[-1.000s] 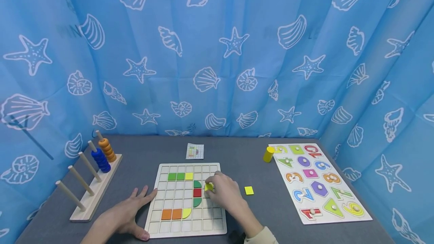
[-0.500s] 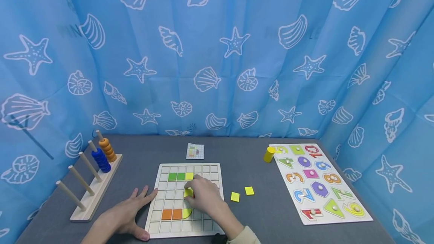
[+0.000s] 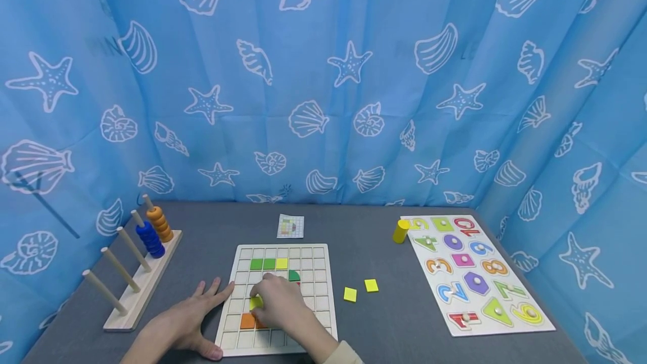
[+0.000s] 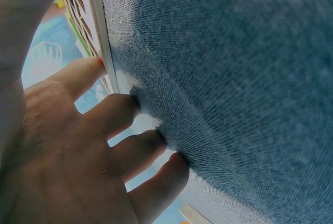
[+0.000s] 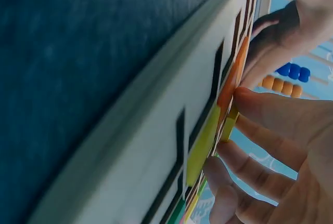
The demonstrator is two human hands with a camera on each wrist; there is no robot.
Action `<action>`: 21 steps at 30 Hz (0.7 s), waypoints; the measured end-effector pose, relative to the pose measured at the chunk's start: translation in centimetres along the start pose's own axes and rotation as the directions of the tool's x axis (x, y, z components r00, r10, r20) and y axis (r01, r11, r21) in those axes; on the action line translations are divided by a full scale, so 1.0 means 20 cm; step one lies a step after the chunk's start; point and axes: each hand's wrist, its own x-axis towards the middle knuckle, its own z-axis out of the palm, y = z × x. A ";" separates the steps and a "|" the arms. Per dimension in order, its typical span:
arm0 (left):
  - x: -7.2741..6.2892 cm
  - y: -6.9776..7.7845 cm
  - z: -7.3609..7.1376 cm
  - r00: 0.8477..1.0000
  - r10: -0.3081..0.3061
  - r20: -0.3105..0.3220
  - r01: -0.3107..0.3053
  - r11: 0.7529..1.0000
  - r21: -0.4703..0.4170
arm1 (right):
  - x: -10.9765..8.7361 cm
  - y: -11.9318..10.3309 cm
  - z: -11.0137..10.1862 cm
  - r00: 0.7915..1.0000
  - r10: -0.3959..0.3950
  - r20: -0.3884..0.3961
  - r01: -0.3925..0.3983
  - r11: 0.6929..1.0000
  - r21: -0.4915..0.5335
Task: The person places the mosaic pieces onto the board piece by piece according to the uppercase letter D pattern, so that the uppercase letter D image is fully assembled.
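A wooden grid board (image 3: 308,337) lies on the table, with coloured tiles in some cells. My right hand (image 3: 280,301) pinches a yellow tile (image 3: 256,303) between thumb and fingers, over the board's left-middle cells, just above an orange square (image 3: 247,321). The right wrist view shows that yellow tile (image 5: 229,125) at the fingertips, close to the board. My left hand (image 3: 192,319) rests at the board's left edge, fingers spread, thumb near the lower left corner. Two green squares (image 3: 256,264) and a yellow square (image 3: 281,263) sit in an upper row. Other tiles are partly hidden by the right hand.
Two loose yellow squares (image 3: 350,294) lie right of the board. Behind it is a small pattern card (image 3: 290,226). A peg stand (image 3: 146,280) with blue and orange beads is at left. A number puzzle (image 3: 477,274) and a yellow cylinder (image 3: 401,231) are at right.
My right hand has carried the yellow tile leftward and nearer across the board. A second loose yellow square, not visible one second ago, now shows on the table. The left hand stays put.
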 end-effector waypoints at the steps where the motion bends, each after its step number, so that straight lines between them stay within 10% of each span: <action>1: 0.00 0.00 0.00 1.000 -0.002 0.001 0.002 1.000 -0.002 | 0.00 0.00 0.00 1.000 -0.003 0.001 0.003 1.000 -0.004; 21: 0.00 0.01 0.00 1.000 -0.004 0.005 0.004 1.000 -0.002 | -0.02 0.02 0.00 0.998 0.045 -0.048 -0.043 0.999 0.032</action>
